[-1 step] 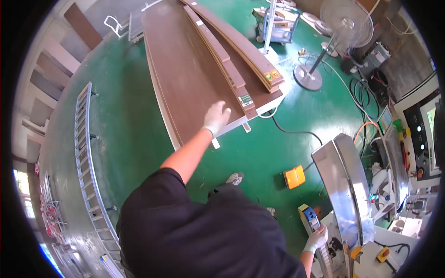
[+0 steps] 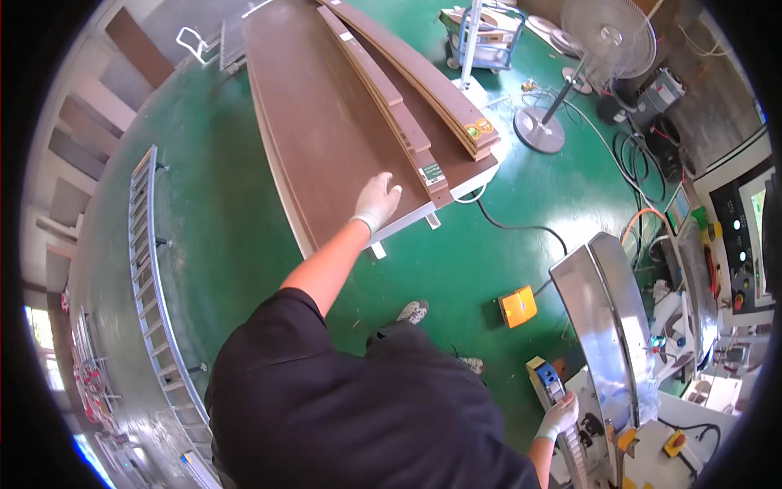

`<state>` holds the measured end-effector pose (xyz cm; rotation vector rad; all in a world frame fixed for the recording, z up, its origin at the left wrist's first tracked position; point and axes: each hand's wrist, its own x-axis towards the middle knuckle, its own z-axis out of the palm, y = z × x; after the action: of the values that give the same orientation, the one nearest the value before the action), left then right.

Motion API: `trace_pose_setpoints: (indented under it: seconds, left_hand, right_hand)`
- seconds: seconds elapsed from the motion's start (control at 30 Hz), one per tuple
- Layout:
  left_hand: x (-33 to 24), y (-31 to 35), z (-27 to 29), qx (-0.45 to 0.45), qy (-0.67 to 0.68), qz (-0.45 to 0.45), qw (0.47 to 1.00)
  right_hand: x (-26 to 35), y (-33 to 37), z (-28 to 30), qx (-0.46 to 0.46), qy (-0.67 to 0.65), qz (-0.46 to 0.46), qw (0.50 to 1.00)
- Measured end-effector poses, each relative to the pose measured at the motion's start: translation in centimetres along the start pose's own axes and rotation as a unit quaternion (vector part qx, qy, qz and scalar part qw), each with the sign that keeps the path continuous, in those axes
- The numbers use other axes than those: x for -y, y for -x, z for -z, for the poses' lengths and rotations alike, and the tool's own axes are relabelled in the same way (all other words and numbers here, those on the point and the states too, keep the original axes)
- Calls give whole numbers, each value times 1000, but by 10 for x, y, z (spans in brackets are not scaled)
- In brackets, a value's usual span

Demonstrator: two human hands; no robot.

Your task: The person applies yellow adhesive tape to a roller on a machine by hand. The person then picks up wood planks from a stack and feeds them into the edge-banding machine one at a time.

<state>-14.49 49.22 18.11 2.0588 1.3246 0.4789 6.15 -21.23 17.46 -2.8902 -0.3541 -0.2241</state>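
My left hand point(image 2: 376, 202), in a pale glove, reaches over the near end of a large brown panel point(image 2: 318, 138). Its fingers are stretched out and hold nothing; whether they touch the panel I cannot tell. Just right of it lie narrow brown strips point(image 2: 411, 130) in a stack, a green and white label on their near end. A second stack of long brown boards point(image 2: 444, 85) lies beyond them. At lower right my gloved right hand point(image 2: 560, 416) is closed over a rail with rollers point(image 2: 577, 456), near its blue end piece point(image 2: 547, 373). Its fingertips are partly hidden.
A metal-covered machine point(image 2: 599, 318) stands beside my right hand. An orange foot pedal point(image 2: 518, 307) and a black cable point(image 2: 521, 232) lie on the green floor. At far right stands a pedestal fan point(image 2: 539, 130). A ladder-like metal roller frame point(image 2: 155, 285) runs along the left.
The view has shifted slightly, and more of my right shoe shows. My left hand is a little farther left and up in the picture. My right hand keeps its place on the rail.
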Motion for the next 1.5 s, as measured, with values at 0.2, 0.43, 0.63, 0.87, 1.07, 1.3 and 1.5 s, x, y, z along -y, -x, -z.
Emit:
trace_pose_setpoints:
  seconds: [0.2, 0.43, 0.63, 0.87, 1.07, 1.3, 1.5]
  left_hand:
    - [-14, -144, -9, 52, -349, -199, 914]
    - [-17, -294, 1, 78, -602, -217, 765]
    - [-11, -331, -1, 42, -557, -322, 765]
    - [-7, -334, 8, 73, -562, -359, 742]
    - [-45, -257, 40, 193, -427, -590, 658]
    - [-92, -57, 1, 315, -121, -673, 658]
    - [-142, 113, -25, 387, 10, -621, 681]
  right_hand:
    - [43, -15, -12, 33, -41, -120, 991]
    - [140, -34, -31, 92, -21, -84, 992]
    - [141, -43, -28, 150, 47, -60, 986]
    - [151, -50, -29, 160, 75, -51, 983]
    - [166, -57, -16, 204, 59, -50, 976]
    - [338, -23, -15, 323, -446, 10, 834]
    - [354, 9, -15, 428, -699, -99, 564]
